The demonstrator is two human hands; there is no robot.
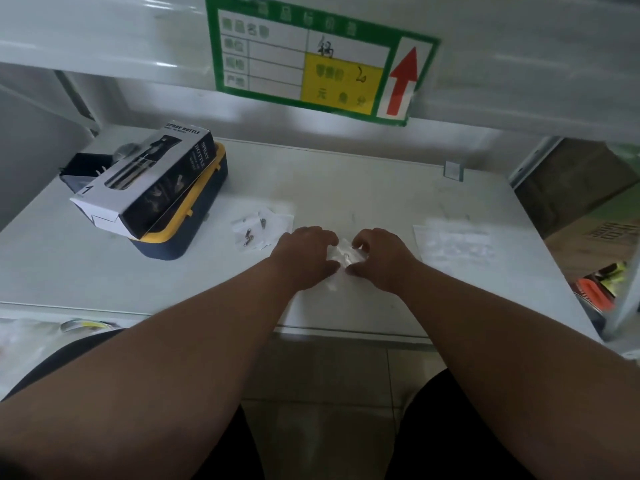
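Left hand [308,252] and right hand [378,255], fingers curled, pinch a clear bag [343,255] near the front edge of the scuffed white bench [346,181], above a tiled floor [322,372].

I have one view to report: a wide-angle camera on the person's head. It faces forward and steeply down, looking from the near edge of the counter [381,188] toward its back. Both forearms enter from the bottom corners and meet near frame centre, where the left hand [306,256] and right hand [379,259] hold the bag [343,254]. The camera sits close above the work. The shelf [104,36] and its label [311,60] fill the top of frame, tilted and bowed by the lens. The box [149,178] lies left, cartons [588,237] lie right, and the floor [322,368] shows below the counter edge.
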